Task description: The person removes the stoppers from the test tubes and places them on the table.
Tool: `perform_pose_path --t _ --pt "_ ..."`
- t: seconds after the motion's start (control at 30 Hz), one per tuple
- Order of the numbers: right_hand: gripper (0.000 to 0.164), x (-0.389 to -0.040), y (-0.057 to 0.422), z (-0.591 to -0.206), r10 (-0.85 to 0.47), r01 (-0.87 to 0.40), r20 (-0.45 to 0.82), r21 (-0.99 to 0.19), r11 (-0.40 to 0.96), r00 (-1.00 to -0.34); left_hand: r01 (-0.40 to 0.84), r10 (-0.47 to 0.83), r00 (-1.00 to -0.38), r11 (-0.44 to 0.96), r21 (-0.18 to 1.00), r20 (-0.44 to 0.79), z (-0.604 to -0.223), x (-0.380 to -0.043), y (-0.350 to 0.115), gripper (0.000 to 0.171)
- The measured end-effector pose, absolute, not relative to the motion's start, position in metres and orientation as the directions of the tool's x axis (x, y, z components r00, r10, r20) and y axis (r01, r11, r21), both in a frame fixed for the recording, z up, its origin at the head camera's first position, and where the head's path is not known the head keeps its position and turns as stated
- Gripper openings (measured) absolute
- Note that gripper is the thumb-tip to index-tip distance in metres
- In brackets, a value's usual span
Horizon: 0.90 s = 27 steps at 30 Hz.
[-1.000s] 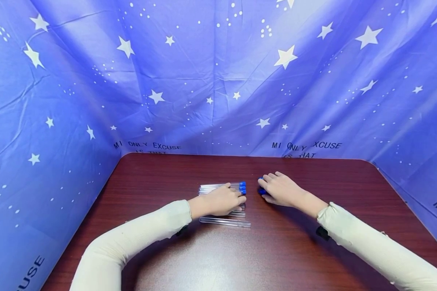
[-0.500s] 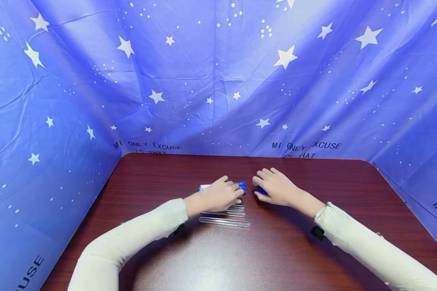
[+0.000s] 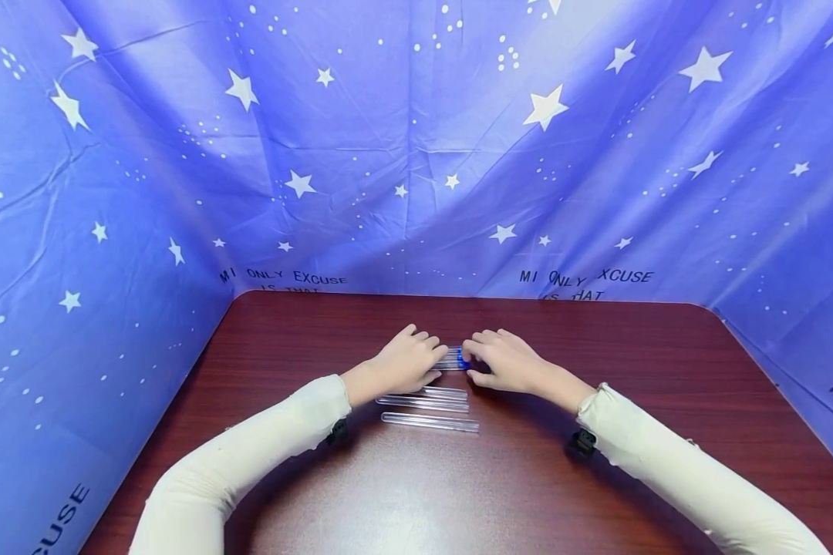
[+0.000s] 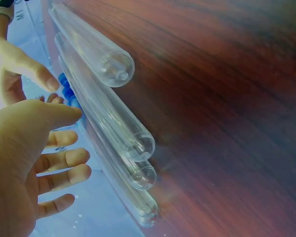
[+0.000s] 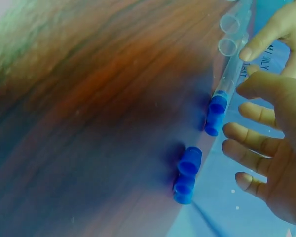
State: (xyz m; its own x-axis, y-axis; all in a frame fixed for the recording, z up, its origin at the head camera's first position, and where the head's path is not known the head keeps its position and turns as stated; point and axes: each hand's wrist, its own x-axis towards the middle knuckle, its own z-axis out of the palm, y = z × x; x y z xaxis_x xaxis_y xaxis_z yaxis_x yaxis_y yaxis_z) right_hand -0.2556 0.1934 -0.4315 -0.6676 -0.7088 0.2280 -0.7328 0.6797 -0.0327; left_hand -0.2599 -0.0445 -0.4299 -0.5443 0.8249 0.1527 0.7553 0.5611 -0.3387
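My left hand [image 3: 399,362] hovers over the capped test tubes [image 3: 450,359], fingers loosely bent and gripping nothing visible. Facing it from the right, my right hand [image 3: 505,362] is beside their blue-capped ends, its fingers apart. In the right wrist view that hand [image 5: 281,133] holds nothing, and the blue caps [image 5: 217,106] of the tubes lie near its fingertips. Several loose blue caps [image 5: 189,162] stand on the table there; the right hand hides them in the head view. Uncapped clear test tubes [image 3: 430,422] lie nearer me, side by side, their rounded ends to the left.
The dark red-brown wooden table [image 3: 361,493] has a glossy light patch toward the front. A blue curtain [image 3: 389,116] with white stars surrounds its back and sides. Black wrist cameras [image 3: 583,442] sit under both cream sleeves [image 3: 271,439].
Both hands have shifted left, the right one from the loose blue caps toward the capped tube ends. The left hand has drawn back from those ends, uncovering more of the tubes.
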Motion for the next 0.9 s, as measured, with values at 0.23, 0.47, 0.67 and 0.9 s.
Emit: perform_pose_path --t 0.23,0.47,0.67,0.9 --pt "0.021 -0.2561 0.189 -0.435 -0.688 -0.702 0.218 0.013 0.712 -0.693 0.752 0.819 -0.555 0.569 -0.333 0.146 -0.4318 -0.2614 -0.0457 0.03" --pt "0.023 -0.2572 0.1879 -0.4357 -0.68 -0.69 0.199 0.027 0.723 -0.705 0.751 0.812 -0.573 0.576 -0.322 0.114 -0.4305 -0.2618 -0.0459 0.032" --pt "0.025 -0.2567 0.1879 -0.4369 -0.686 -0.695 0.203 0.033 0.718 -0.699 0.756 0.817 -0.565 0.569 -0.323 0.115 -0.4309 -0.2606 -0.0462 0.033" --pt "0.025 -0.2537 0.1868 -0.4375 -0.698 -0.704 0.179 0.036 0.709 -0.694 0.752 0.81 -0.582 0.569 -0.333 0.07 -0.4348 -0.2603 -0.0435 0.036"
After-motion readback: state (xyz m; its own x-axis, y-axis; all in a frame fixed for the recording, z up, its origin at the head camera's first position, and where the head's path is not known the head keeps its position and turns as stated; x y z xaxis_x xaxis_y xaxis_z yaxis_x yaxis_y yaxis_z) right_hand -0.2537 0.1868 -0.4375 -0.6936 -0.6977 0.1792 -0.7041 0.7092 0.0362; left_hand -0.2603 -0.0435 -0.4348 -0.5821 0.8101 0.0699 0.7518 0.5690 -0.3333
